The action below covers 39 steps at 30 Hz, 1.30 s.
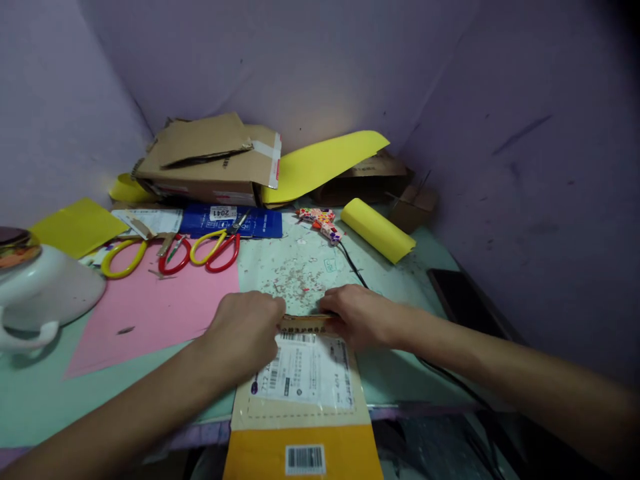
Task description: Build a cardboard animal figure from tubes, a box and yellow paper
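A flat cardboard mailer (305, 437), yellow-orange at its near end and bearing a white shipping label (310, 373), hangs partly over the table's front edge. Its far edge is bent up into a narrow strip with printed characters. My left hand (250, 333) is closed on the left end of that strip. At the right end my right hand (357, 313) grips it with curled fingers. Small brown scraps (295, 277) are scattered just beyond the hands. A glue gun (327, 230) with a colourful pattern lies farther back, its black cord running behind my right hand.
Two pairs of scissors with red and yellow handles (215, 252) lie by a pink sheet (165, 300). A white mug (55, 287) stands at far left. Cardboard boxes (200, 173) and yellow sheets (325, 163) line the back wall. A dark phone-like slab (463, 300) lies right.
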Tool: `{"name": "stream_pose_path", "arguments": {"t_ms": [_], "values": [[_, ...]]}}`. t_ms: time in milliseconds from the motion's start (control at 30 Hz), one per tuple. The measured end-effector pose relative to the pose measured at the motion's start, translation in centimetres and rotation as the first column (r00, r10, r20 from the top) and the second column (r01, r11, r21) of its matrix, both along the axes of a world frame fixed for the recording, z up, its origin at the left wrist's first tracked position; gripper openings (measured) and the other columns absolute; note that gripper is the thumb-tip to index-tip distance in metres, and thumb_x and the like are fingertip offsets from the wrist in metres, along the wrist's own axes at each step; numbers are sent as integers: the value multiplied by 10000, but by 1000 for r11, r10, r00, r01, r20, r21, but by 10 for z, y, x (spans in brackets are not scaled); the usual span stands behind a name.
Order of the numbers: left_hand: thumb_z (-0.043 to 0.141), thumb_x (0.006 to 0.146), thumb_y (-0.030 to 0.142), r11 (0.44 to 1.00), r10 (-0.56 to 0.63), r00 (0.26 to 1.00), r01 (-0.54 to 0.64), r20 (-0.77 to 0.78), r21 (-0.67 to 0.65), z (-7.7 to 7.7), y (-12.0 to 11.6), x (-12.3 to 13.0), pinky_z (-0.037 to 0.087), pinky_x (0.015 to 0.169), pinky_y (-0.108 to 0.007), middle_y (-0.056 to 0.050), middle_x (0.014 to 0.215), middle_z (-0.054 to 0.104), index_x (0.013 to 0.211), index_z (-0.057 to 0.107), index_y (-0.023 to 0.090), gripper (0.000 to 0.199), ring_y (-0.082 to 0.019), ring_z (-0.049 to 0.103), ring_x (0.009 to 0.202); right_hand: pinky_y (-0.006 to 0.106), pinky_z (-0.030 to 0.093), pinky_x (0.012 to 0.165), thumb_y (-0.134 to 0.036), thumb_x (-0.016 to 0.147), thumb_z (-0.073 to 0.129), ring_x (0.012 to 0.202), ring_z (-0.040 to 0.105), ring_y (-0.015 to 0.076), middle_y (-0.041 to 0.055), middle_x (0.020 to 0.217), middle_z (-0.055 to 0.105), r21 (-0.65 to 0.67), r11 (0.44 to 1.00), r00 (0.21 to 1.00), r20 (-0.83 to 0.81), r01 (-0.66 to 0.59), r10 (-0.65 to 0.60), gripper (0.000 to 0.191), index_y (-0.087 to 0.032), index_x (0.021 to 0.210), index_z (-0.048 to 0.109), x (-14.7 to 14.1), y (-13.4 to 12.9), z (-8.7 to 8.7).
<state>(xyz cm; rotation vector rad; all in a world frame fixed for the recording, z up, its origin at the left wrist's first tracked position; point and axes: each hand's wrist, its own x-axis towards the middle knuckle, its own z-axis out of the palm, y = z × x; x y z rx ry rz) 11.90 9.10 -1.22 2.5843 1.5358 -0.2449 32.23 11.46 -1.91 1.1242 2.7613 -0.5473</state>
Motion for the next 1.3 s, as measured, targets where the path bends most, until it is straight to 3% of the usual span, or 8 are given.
{"name": "stream_pose_path", "arguments": {"t_ms": [167, 367, 733, 867, 967, 1067, 1167, 1300], "values": [[444, 737, 189, 998, 38, 999, -38, 19, -45, 1, 6, -7, 244, 466, -297, -43, 665, 668, 671, 525, 231, 113, -235, 592, 580, 227, 315, 506, -122, 662, 546, 578, 502, 131, 35, 694, 641, -110, 993, 999, 15, -46, 48, 131, -162, 763, 619, 0, 5, 9], [449, 747, 230, 994, 89, 995, -87, 39, -64, 6, 29, -11, 240, 491, -298, -58, 648, 621, 632, 495, 221, 123, -225, 567, 612, 237, 357, 567, -92, 697, 484, 696, 570, 167, 80, 798, 671, 6, 998, 998, 13, 59, -59, 233, -150, 858, 642, -4, 25, 11], [472, 743, 209, 973, 117, 985, -88, 128, -214, -6, 46, -20, 296, 488, -261, -31, 662, 613, 634, 508, 212, 115, -188, 567, 603, 232, 329, 496, -102, 643, 547, 614, 564, 163, 79, 739, 659, -27, 999, 993, 114, -39, 41, 200, -138, 822, 629, -9, 43, 11], [448, 703, 92, 990, 69, 992, -54, 109, -130, -5, 43, -14, 282, 473, -265, -23, 651, 604, 664, 484, 210, 130, -187, 556, 571, 255, 364, 530, -58, 606, 559, 639, 576, 184, 106, 768, 648, 112, 992, 993, 108, -59, 47, 237, -108, 835, 596, -15, 31, 1], [444, 603, 9, 998, -62, 994, 61, 85, 14, -11, 34, -12, 268, 459, -273, -23, 640, 586, 672, 481, 203, 209, -191, 539, 550, 281, 393, 563, -53, 669, 537, 663, 568, 204, 107, 783, 628, 246, 969, 993, 121, -21, -9, 194, -113, 849, 574, -18, 14, -8], [445, 522, -19, 942, -226, 973, 203, 55, 266, -22, 23, -14, 284, 480, -299, -34, 622, 561, 644, 496, 198, 254, -211, 530, 575, 298, 403, 571, -53, 746, 494, 710, 560, 233, 109, 788, 611, 366, 930, 987, 151, 4, -64, 131, -131, 826, 564, -19, -1, -14], [444, 533, -20, 871, -293, 952, 226, 90, 436, -29, 17, -19, 302, 508, -312, -31, 608, 541, 611, 495, 200, 239, -212, 519, 597, 294, 406, 574, -56, 763, 492, 730, 553, 235, 99, 784, 605, 407, 914, 989, 129, 9, -67, 122, -144, 810, 563, -18, -8, -17], [449, 640, 7, 947, -207, 956, 143, 207, 287, -28, 15, -28, 316, 498, -282, -22, 653, 559, 668, 517, 187, 195, -185, 525, 602, 292, 431, 595, -63, 750, 516, 742, 563, 220, 90, 816, 610, 357, 931, 995, 30, 81, -98, 128, -149, 825, 574, -12, -4, -16]]}}
